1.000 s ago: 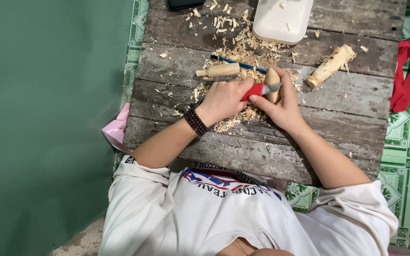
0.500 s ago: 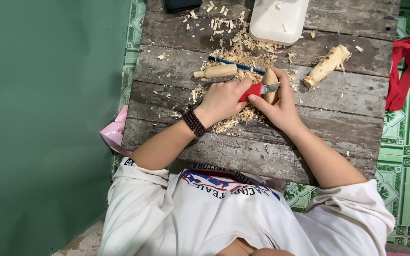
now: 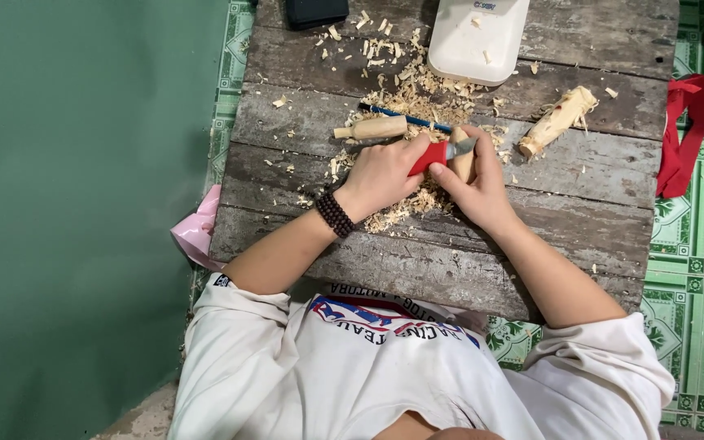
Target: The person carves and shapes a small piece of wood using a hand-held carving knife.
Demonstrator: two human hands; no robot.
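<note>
Knife (image 3: 437, 155): red handle clamped in the closed left hand (image 3: 385, 175), blade against the wood piece (image 3: 462, 159). Right hand (image 3: 478, 191) closed around that piece. Beyond the knife lie shavings (image 3: 417, 90), a peg (image 3: 372, 128) and a white box (image 3: 478, 37).

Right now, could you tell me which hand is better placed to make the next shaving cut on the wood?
Probably the left. The left hand grips the red-handled knife, with its blade against the wooden piece. The right hand is occupied holding that piece steady.
</note>
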